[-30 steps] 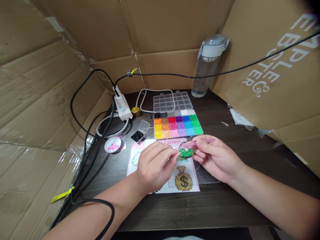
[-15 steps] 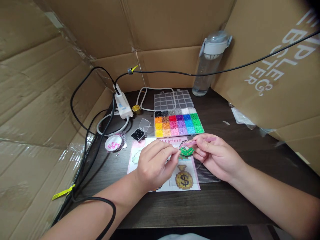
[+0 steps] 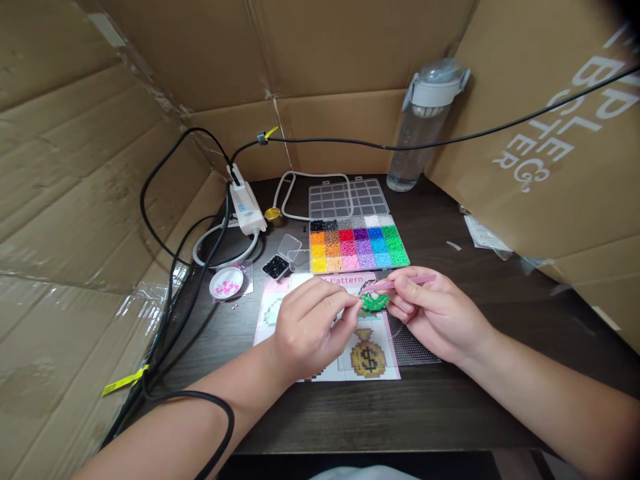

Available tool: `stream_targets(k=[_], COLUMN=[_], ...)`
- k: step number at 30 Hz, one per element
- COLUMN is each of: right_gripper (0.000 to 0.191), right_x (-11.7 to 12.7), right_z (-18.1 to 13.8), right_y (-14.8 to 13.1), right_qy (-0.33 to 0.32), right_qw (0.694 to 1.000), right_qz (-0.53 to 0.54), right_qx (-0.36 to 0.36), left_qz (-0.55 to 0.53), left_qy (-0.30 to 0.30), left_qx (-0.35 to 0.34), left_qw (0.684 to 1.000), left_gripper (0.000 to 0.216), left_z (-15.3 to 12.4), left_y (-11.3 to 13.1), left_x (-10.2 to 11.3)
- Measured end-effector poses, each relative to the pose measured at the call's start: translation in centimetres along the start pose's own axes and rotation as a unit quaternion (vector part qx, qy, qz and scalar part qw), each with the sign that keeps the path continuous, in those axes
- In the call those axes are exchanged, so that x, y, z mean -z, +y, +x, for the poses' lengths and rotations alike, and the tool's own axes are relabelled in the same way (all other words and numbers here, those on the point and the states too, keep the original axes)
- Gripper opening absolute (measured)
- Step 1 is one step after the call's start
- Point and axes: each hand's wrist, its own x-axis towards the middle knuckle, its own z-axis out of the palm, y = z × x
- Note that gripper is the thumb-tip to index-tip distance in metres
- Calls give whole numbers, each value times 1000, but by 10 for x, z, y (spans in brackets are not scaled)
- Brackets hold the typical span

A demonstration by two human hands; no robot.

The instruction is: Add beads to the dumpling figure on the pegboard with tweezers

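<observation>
My right hand (image 3: 435, 310) holds pink tweezers (image 3: 400, 283), their tip pointing left. Thumb and forefinger of my left hand (image 3: 315, 320) are pinched together right at that tip; whatever sits between them is too small to make out. Just beyond the fingertips lies a green bead piece (image 3: 374, 303) with a dark edge on a clear pegboard (image 3: 417, 339). Part of the bead piece is hidden by both hands. Under them is a printed pattern sheet (image 3: 330, 373), showing a money bag picture (image 3: 369, 353).
A sorted bead box (image 3: 360, 247) stands behind the sheet, its lid open. To the left are a small box of black beads (image 3: 276, 268) and a white dish (image 3: 227, 284) with pink beads. A power strip (image 3: 246, 203), black cables (image 3: 165, 333) and a water bottle (image 3: 425, 127) are around.
The view has shifted very slightly. Both hands stay at nearly the same spot, with the tweezers tip still at the left fingertips.
</observation>
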Motion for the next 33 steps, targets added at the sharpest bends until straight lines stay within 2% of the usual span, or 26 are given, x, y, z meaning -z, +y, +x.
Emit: stream_targets(k=[10,19,22,25,29,33], right_gripper=[20,22,23,22,20,20], right_x=[0,13,26,41,53,55], right_z=[1,15,23,33,43,46], right_y=[0,-12,-20,-23,-22,-21], right_qy=[-1,39,60,75,77,78], right_qw=[1000,998,995,991,991,990], right_qz=[16,-11,-39,-62,-79,-101], right_qx=[-7,38,74,87,78,63], left_qz=[-10,-24,-54,-85,-116,-143], left_qy=[22,20,-17,-93,-207,-212], left_qx=[-10,0,-22,-72,-123,-152], left_qw=[1000,1000,998,989,964,955], left_gripper=[14,19,14,4,21,32], left_z=[-2,0,2,3,-4,-14], left_y=[-2,-4,-3,6,24,35], left_x=[-3,5,12,16,12,4])
